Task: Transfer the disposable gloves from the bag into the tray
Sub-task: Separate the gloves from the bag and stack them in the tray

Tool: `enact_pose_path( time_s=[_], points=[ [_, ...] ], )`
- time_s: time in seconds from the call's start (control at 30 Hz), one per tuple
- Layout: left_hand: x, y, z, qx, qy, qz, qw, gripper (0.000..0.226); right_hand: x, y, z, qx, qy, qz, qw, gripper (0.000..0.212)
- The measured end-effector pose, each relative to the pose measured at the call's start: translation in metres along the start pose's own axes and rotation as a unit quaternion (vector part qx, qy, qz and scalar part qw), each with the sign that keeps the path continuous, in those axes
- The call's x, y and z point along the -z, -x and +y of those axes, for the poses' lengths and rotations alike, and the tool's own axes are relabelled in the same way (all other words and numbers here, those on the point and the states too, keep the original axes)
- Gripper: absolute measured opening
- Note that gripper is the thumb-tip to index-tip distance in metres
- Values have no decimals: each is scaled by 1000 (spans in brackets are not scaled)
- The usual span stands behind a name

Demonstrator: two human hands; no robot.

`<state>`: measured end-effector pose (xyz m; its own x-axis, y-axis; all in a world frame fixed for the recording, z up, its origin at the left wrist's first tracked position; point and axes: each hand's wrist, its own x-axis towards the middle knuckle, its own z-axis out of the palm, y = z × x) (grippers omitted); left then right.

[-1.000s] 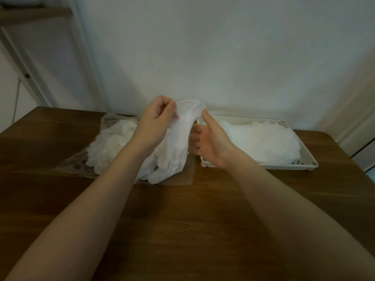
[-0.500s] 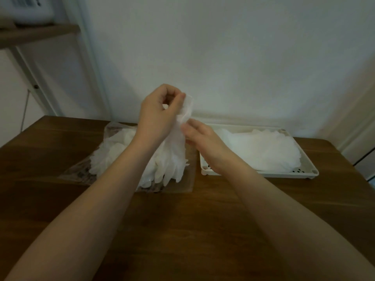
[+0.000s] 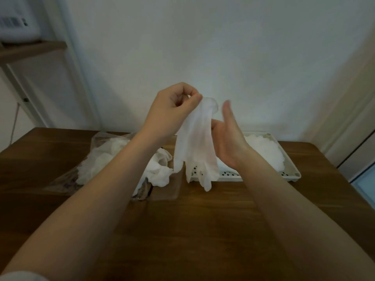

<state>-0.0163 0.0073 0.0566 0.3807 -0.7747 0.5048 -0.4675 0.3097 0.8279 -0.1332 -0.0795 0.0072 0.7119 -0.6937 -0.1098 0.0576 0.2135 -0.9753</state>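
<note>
The left hand (image 3: pixel 172 107) pinches the cuff of a thin, translucent white disposable glove (image 3: pixel 193 145) between thumb and curled fingers, so the glove hangs free in the air with its fingertips dangling above the gap between bag and tray. The right hand (image 3: pixel 227 138) stands edge-on just right of the hanging glove, fingers straight and relaxed, holding nothing; its blurred fingertips make it hard to say whether the palm touches the glove.

The crumpled clear plastic bag (image 3: pixel 97 159) lies on the left of the dark brown wooden table (image 3: pixel 203 230), its middle hidden behind the left forearm; a heap of white gloves (image 3: pixel 158 171) spills from its open mouth. The shallow cream plastic tray (image 3: pixel 292 169) with a perforated floor sits to the right, its near-left corner covered by the hanging glove and much of its left half by the right hand and wrist. A mound of white gloves (image 3: pixel 263 151) fills what shows of it.

The table's far edge meets a pale wall, and its right rear corner is in view. Bare wood stretches between the forearms towards the viewer. A white appliance (image 3: pixel 16 21) on a wooden shelf is cut off at the upper left.
</note>
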Motion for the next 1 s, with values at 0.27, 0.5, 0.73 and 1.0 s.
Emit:
enact_pose_path(
  time_s=[0.27,0.5,0.73,1.0],
  points=[
    [-20,-6,7,2,13,38,999,20,26,15,-16,38,136,67,988,18],
    [-34,-2,-5,242,-116,-204,942,19,76,24,-21,44,118,5,992,18],
    [-67,-6,-22,268,-139,-505,809,36,103,25,-16,-13,276,-55,959,22],
    [-96,-17,-43,233,24,-373,898,36,178,32,-31,-27,237,-103,966,14]
  ],
)
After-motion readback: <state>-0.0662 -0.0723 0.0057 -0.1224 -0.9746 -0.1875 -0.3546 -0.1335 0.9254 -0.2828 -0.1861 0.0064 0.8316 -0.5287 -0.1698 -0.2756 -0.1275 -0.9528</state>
